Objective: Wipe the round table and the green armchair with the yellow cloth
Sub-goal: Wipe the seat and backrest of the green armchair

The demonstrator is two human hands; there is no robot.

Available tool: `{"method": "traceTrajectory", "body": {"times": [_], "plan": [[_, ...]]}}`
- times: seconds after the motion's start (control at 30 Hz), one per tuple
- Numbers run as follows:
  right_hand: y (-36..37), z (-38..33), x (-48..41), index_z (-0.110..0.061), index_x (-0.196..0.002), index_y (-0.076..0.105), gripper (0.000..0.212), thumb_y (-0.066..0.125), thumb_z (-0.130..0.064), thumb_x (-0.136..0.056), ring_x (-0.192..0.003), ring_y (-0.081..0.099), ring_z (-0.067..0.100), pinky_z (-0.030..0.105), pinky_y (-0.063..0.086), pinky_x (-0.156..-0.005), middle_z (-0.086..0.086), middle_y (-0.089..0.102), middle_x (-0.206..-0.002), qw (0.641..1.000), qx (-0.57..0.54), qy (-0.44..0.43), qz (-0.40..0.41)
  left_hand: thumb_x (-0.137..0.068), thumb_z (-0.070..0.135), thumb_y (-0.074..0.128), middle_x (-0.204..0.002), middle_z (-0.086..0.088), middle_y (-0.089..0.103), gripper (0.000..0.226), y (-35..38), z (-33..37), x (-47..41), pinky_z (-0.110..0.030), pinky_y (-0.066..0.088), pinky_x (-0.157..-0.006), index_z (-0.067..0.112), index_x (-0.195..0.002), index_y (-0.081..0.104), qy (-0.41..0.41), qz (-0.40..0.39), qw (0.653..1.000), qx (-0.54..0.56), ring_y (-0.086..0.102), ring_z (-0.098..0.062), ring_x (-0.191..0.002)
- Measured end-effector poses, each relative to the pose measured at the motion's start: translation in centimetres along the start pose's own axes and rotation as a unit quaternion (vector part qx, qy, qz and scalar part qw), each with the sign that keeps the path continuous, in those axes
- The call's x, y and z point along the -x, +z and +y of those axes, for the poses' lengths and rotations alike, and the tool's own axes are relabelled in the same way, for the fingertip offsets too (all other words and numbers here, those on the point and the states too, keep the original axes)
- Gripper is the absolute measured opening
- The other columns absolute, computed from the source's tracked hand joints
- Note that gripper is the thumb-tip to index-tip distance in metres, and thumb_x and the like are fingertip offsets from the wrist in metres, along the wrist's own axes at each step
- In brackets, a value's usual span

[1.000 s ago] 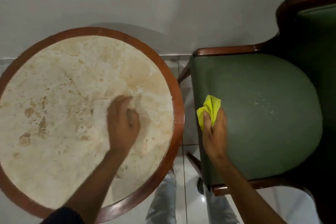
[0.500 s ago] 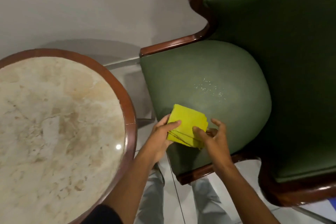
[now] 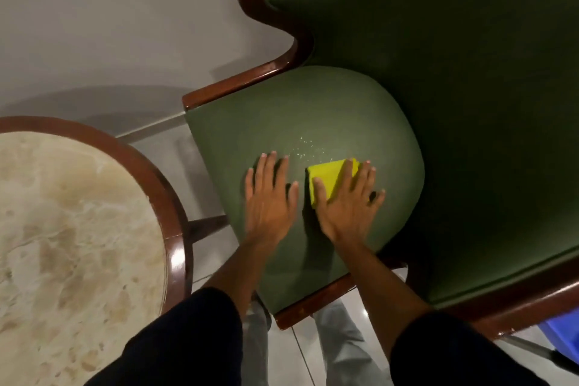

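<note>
The green armchair with a dark wooden frame fills the centre and right. A folded yellow cloth lies flat on its seat cushion. My right hand presses down on the cloth with fingers spread, covering its near half. My left hand rests flat on the seat just left of the cloth, fingers apart, holding nothing. Pale specks dot the cushion just beyond both hands. The round table, a beige stone top in a wooden rim, sits at the left.
A grey wall runs behind the table and chair. Pale floor tiles show between them, with my trouser legs below. A blue object peeks in at the lower right edge beside the chair's wooden arm.
My left hand left the table and joined the right at the cloth. Both hands then moved onto the seat: the right now presses the cloth flat, the left lies beside it.
</note>
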State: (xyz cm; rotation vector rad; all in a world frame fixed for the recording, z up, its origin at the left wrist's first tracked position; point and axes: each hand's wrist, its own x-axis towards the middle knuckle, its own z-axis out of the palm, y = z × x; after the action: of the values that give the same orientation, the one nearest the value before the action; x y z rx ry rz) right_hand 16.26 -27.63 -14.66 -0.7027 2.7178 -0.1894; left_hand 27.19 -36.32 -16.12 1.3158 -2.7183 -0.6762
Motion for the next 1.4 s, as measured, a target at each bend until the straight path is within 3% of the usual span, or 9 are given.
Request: {"method": "traceTrajectory", "body": {"times": [0.23, 0.37, 0.47, 0.53, 0.67, 0.8, 1.1, 1.27, 1.4], "plan": [[1.2, 2.0, -5.1, -0.005, -0.149, 0.026, 0.061, 0.028, -0.044, -0.102, -0.148, 0.018, 0.031, 0.054, 0.018, -0.117, 0.017, 0.022, -0.16, 0.997, 0.007, -0.014, 0.077, -0.101, 0.055, 0.016, -0.166, -0.007, 0.0, 0.069, 3.2, -4.6, 0.1, -0.046, 0.001, -0.123, 0.016, -0.156, 0.0, 0.061, -0.067, 0.991, -0.103, -0.004, -0.021, -0.153], [1.7, 0.5, -3.7, -0.01, -0.141, 0.038, 0.055, 0.03, -0.045, -0.1, -0.143, 0.029, 0.032, 0.056, 0.023, -0.116, 0.016, 0.036, -0.153, 0.994, -0.034, -0.041, 0.1, -0.101, 0.055, 0.017, -0.166, -0.007, 0.003, 0.069, 3.4, -4.7, 0.1, -0.045, 0.002, -0.123, 0.017, -0.156, 0.0, 0.062, -0.06, 0.991, -0.102, -0.001, -0.021, -0.153], [2.8, 0.3, -0.3, -0.017, -0.153, 0.02, 0.077, 0.028, -0.065, -0.093, -0.151, 0.007, 0.028, 0.051, 0.001, -0.118, 0.012, 0.014, -0.163, 0.997, 0.02, -0.076, 0.025, -0.101, 0.056, 0.016, -0.166, -0.006, 0.002, 0.069, 3.3, -4.8, 0.1, -0.045, 0.003, -0.123, 0.017, -0.156, -0.001, 0.063, -0.067, 0.991, -0.1, -0.001, -0.021, -0.153], [2.8, 1.2, -0.4, -0.021, -0.154, 0.017, 0.075, 0.032, -0.061, -0.093, -0.151, 0.006, 0.028, 0.055, 0.006, -0.118, 0.012, 0.011, -0.164, 0.995, 0.055, -0.088, 0.008, -0.101, 0.056, 0.014, -0.166, -0.006, 0.002, 0.069, 3.2, -4.8, 0.1, -0.046, 0.005, -0.123, 0.016, -0.156, 0.001, 0.06, -0.072, 0.991, -0.1, -0.001, -0.021, -0.153], [0.7, 3.5, -4.7, -0.021, -0.154, 0.019, 0.067, 0.039, -0.049, -0.097, -0.15, 0.008, 0.032, 0.063, 0.018, -0.113, 0.016, 0.011, -0.163, 0.996, -0.003, 0.075, 0.055, -0.101, 0.056, 0.015, -0.166, -0.007, 0.004, 0.07, 3.0, -5.0, 0.1, -0.045, 0.004, -0.123, 0.015, -0.156, 0.004, 0.071, -0.069, 0.99, -0.103, 0.002, -0.022, -0.153], [-0.5, 2.6, -8.2, -0.032, -0.153, 0.017, 0.068, 0.033, -0.06, -0.094, -0.15, 0.004, 0.034, 0.063, 0.014, -0.115, 0.017, 0.006, -0.163, 0.996, -0.014, 0.078, 0.051, -0.101, 0.055, 0.018, -0.166, -0.008, 0.003, 0.07, 3.1, -5.0, 0.1, -0.046, 0.007, -0.124, 0.014, -0.156, 0.006, 0.068, -0.065, 0.991, -0.097, 0.002, -0.023, -0.153], [3.9, -0.7, 0.3, -0.036, -0.152, 0.021, 0.075, 0.049, -0.052, -0.084, -0.149, 0.015, 0.033, 0.059, 0.028, -0.11, 0.015, 0.017, -0.162, 0.973, 0.094, -0.21, -0.013, -0.102, 0.031, 0.028, -0.159, -0.017, 0.027, 0.055, -1.1, -7.4, -2.5, -0.052, 0.016, -0.122, 0.003, -0.149, 0.03, 0.041, 0.034, 0.998, 0.038, 0.019, -0.029, -0.149], [0.6, 2.0, -6.0, -0.032, -0.153, 0.02, 0.069, 0.051, -0.04, -0.091, -0.15, 0.007, 0.037, 0.065, 0.023, -0.111, 0.02, 0.009, -0.162, 0.999, 0.04, -0.018, 0.022, -0.103, 0.035, 0.026, -0.163, -0.014, 0.017, 0.056, -5.0, -11.7, -11.1, -0.049, 0.011, -0.123, 0.009, -0.152, 0.025, 0.105, -0.028, 0.993, -0.047, 0.011, -0.029, -0.151], [1.4, -4.7, -9.8, -0.034, -0.153, 0.02, 0.064, 0.04, -0.047, -0.094, -0.15, 0.006, 0.036, 0.064, 0.019, -0.112, 0.019, 0.008, -0.163, 0.993, 0.03, -0.116, -0.009, -0.103, 0.037, 0.03, -0.162, -0.019, 0.019, 0.056, -7.9, -16.2, -14.5, -0.05, 0.016, -0.12, 0.009, -0.152, 0.026, 0.165, -0.127, 0.967, -0.146, 0.019, -0.035, -0.149]]}}
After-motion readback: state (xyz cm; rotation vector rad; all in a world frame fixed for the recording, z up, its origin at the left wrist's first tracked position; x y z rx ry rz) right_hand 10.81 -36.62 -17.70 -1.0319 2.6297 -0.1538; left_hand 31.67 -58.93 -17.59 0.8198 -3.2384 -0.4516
